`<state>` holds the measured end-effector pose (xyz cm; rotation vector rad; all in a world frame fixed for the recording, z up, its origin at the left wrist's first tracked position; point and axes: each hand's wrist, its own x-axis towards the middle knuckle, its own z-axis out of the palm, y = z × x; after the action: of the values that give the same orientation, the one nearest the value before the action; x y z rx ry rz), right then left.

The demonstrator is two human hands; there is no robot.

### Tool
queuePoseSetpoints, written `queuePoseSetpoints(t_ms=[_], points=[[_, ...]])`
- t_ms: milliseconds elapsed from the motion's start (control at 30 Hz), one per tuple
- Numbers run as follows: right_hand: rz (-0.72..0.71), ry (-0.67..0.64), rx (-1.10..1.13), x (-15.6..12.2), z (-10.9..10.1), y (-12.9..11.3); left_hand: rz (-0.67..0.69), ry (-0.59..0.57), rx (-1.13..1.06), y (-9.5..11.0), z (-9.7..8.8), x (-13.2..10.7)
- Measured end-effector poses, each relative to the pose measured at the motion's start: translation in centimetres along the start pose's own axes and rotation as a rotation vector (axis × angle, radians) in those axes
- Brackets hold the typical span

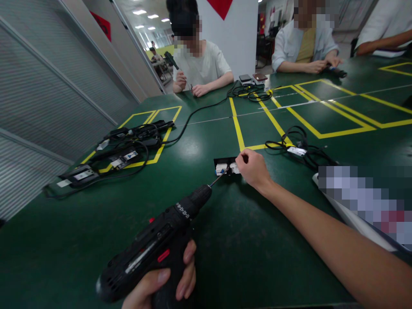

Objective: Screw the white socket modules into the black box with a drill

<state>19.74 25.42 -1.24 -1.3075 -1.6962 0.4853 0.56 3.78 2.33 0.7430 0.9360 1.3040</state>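
Observation:
My left hand (180, 274), at the bottom, is wrapped round the grip of a black cordless drill (157, 236) with red buttons. Its long thin bit (219, 177) points up and right and reaches a small black casing with white blocks and a bit of blue (222, 167). From the right comes my right hand (254, 169), its fingers closed on the right end of this casing. My own fingers hide that end. Whether the bit's tip sits in a screw I cannot tell.
Black power adapters and cables (128, 150) lie at the left; another cable bundle (296, 150) is right of centre. At the right edge is a pale-rimmed, blurred object (347, 214). Yellow tape (238, 128) marks the green table. Across it, a person (206, 64) holds a dark tool.

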Motion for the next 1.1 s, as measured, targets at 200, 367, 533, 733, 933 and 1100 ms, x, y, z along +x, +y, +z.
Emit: queuePoseSetpoints(t_ms=[200, 367, 533, 733, 933, 1100], points=[[-0.004, -0.013, -0.010, 0.02, -0.10, -0.08, -0.003, 0.026, -0.023, -0.04, 0.07, 0.02], [-0.002, -0.019, -0.022, 0.01, -0.15, -0.12, -0.014, 0.050, -0.008, -0.04, 0.18, -0.07], [0.002, -0.022, -0.030, 0.00, -0.15, -0.18, -0.019, 0.027, -0.001, 0.01, 0.21, -0.09], [0.000, -0.014, -0.019, 0.01, -0.14, -0.14, -0.018, 0.015, -0.016, 0.05, 0.28, 0.08], [0.009, -0.018, -0.016, -0.01, -0.09, -0.17, -0.005, 0.035, -0.015, 0.02, 0.23, 0.00], [0.011, -0.020, -0.018, -0.02, -0.14, -0.17, -0.010, 0.046, -0.016, -0.07, 0.15, -0.06]])
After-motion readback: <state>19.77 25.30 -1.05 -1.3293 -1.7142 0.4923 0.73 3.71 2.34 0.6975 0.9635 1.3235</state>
